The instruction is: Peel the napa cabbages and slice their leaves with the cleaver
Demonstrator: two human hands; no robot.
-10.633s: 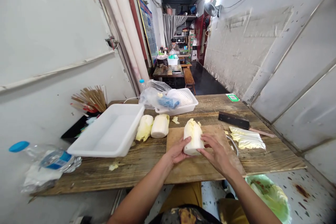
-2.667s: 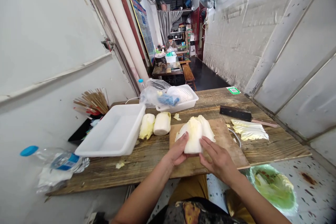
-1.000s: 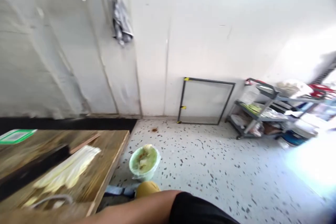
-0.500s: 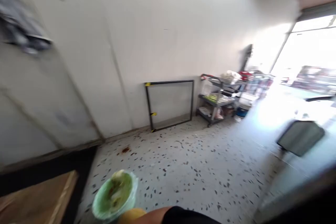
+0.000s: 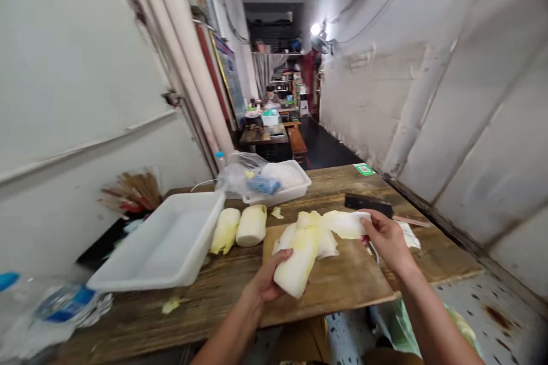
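A pale yellow-white napa cabbage is over the wooden cutting board. My left hand is closed around its lower left side. My right hand pinches the end of a cabbage leaf, stretched out to the right of the head. Whether the leaf is still joined to the head I cannot tell. More pale leaves lie behind the cabbage on the board. Beyond the board's left edge stand two more trimmed cabbages, side by side.
A white tub sits on the left of the wooden table. Behind are a smaller white basket and a plastic bag. A dark cleaver lies at the right. A green bag-lined bin stands on the floor.
The view has swung from the wall, floor and green bin to the table. Both hands now show with the cabbage and a leaf; earlier only part of an arm was seen near the bin.
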